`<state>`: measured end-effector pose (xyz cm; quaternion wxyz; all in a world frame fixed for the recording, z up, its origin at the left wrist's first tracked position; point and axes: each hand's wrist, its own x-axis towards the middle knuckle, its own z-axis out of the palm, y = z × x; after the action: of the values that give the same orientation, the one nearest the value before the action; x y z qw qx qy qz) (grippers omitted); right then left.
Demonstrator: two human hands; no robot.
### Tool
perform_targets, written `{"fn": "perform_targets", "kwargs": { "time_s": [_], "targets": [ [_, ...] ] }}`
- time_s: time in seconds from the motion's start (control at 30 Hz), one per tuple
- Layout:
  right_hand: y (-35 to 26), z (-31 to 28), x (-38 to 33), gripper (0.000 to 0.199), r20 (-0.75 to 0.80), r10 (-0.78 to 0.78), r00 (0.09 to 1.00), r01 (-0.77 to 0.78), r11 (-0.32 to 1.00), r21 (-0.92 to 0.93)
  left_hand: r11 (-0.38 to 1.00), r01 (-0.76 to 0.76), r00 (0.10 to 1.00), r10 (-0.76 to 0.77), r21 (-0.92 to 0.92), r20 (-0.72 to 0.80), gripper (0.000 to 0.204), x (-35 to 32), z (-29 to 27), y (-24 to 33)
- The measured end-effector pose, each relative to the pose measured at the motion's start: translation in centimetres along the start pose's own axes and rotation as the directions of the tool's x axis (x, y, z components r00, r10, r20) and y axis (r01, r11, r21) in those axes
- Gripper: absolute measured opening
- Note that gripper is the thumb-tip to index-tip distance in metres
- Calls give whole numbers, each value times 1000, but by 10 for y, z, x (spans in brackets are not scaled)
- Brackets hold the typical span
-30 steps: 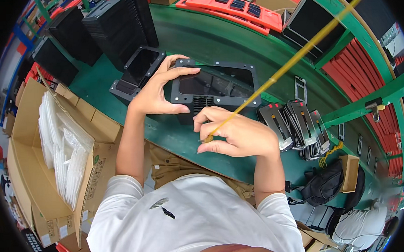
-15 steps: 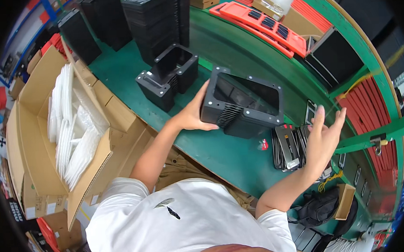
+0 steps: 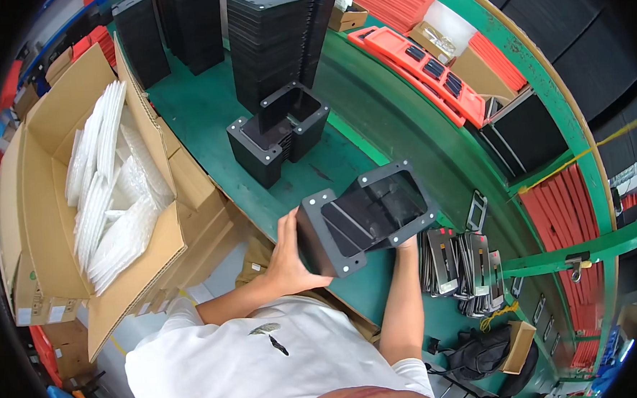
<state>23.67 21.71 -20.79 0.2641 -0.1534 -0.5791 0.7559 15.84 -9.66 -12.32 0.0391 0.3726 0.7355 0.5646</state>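
A black open-topped housing (image 3: 331, 257) with bolt holes round its rim and a pinched middle is tilted in front of me, above the green bench. My left hand (image 3: 296, 261) grips its left side, thumb low and fingers behind. At the right end of the housing, my right hand (image 3: 407, 243) is mostly hidden beneath it; only the part near the wrist shows, so its fingers cannot be seen. Another black housing (image 3: 262, 150) of the same shape stands farther back on the bench, open side up.
A tall stack of black housings (image 3: 267, 50) stands behind. On my left, an open cardboard box (image 3: 164, 243) holds white bubble-wrap pouches (image 3: 112, 181). Several thin metal-framed plates (image 3: 444, 264) lie to the right. Orange-red trays (image 3: 412, 64) rest on the ledge beyond.
My right hand has come down from the raised, open position to the housing's right end. The housing has turned and moved nearer to me, with my left hand still on it.
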Motion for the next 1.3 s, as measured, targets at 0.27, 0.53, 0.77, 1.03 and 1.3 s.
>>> {"fn": "perform_targets", "kwargs": {
  "time_s": [0.27, 0.53, 0.77, 1.03, 1.3],
  "targets": [
    [-47, 49, -15, 59, 123, -74, 990, 83, 994, -69, 976, -207, 953, 185, -69, -239, 141, 2, 14, -8],
    [-123, 96, 110, 59, 690, -250, 679, -81, 908, 410, 935, -354, 853, 332, 22, -401, 143, 90, -50, 68],
    [-110, 191, 196, 55, 205, -249, 946, 194, 947, 257, 922, -346, 792, 387, 175, -472, 147, 150, -109, 46],
    [-100, 258, 219, 70, 23, 6, 1000, -13, 948, 319, 964, -132, 813, 239, 232, -531, 144, 163, -116, 20],
    [-103, 267, 216, 55, 192, 21, 981, -62, 976, 209, 987, -108, 840, 154, 118, -520, 142, 171, -107, -3]
  ]
}}
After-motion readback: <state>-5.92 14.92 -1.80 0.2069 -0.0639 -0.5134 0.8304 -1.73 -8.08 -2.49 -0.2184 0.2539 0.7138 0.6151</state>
